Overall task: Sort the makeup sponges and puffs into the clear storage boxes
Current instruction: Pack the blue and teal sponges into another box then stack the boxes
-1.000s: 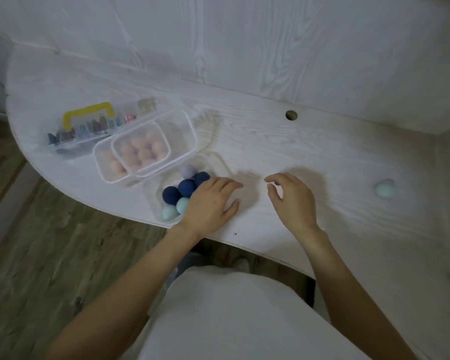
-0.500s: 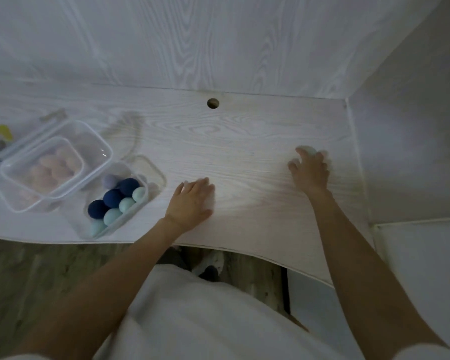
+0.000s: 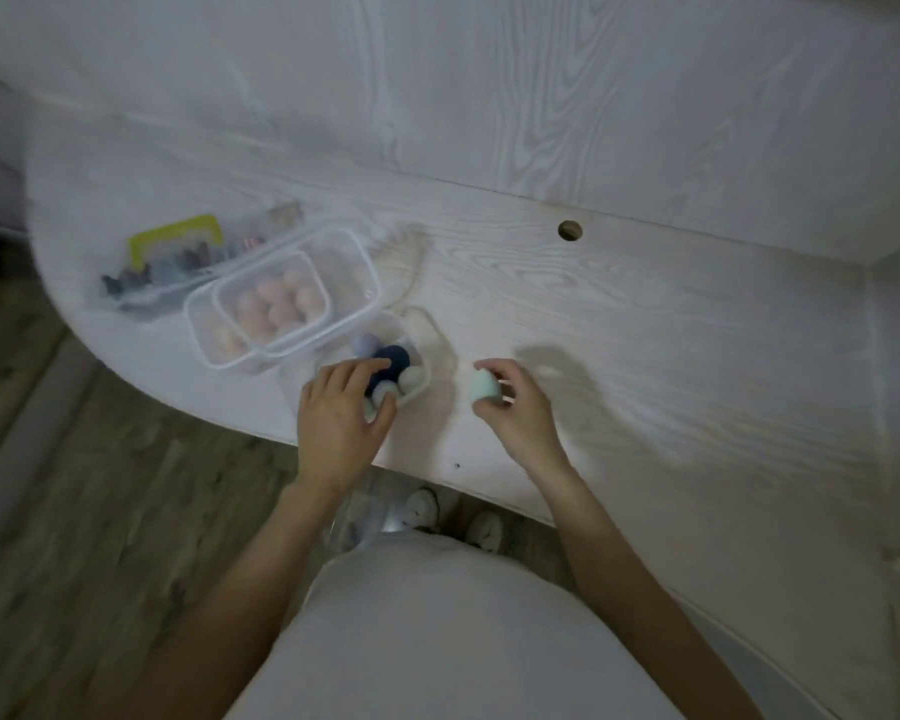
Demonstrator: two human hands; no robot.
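Nearest the viewer, the person's white garment (image 3: 437, 631) filled the lower view. The left hand (image 3: 341, 407) lay with relaxed fingers over the near end of a clear box (image 3: 411, 330) holding dark blue (image 3: 393, 356), pale blue and lilac sponges; whether the fingers touched them could not be told. The right hand (image 3: 518, 413) pinched a mint-green sponge (image 3: 484, 391) between thumb and fingers, just right of that box (above the pale wood desk (image 3: 671, 356)). Farther back stood a clear box of pink sponges (image 3: 276, 304), set in a larger clear container (image 3: 354, 262). Beyond it lay a yellow-handled case (image 3: 178, 246), its contents blurred.
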